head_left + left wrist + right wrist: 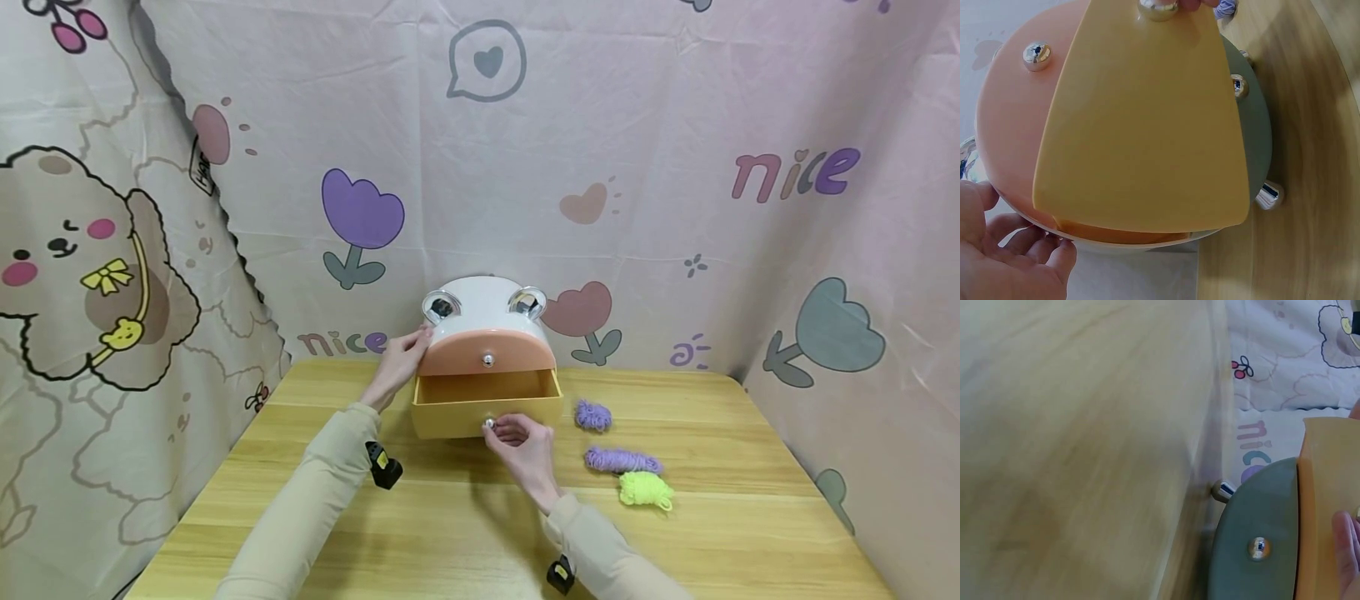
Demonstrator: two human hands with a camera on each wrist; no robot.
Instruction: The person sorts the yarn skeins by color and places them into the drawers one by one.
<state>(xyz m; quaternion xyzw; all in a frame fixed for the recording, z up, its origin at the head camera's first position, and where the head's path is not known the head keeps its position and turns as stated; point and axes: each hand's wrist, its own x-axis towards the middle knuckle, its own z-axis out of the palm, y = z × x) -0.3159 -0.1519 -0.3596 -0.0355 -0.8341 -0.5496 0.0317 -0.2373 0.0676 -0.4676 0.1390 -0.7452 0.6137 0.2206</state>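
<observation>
A small rounded drawer box (487,304) with a white top and two silver ring-shaped eyes stands at the back of the table. Its upper drawer (457,354) is peach and closed. Below, the yellow drawer (450,421) is pulled out, and its visible inside looks bare. My right hand (525,450) pinches the silver knob (489,423) on that drawer. At the box's left side my left hand (397,364) holds the edge, thumb near the eye, fingers bent against the side in the left wrist view. A green lower drawer (1254,519) with a silver knob shows in the right wrist view.
Right of the box lie a small purple yarn bundle (593,415), a longer purple yarn bundle (622,460) and a neon yellow yarn bundle (645,490). All rest on the wooden table (720,442). A printed curtain (645,125) hangs behind and at the sides.
</observation>
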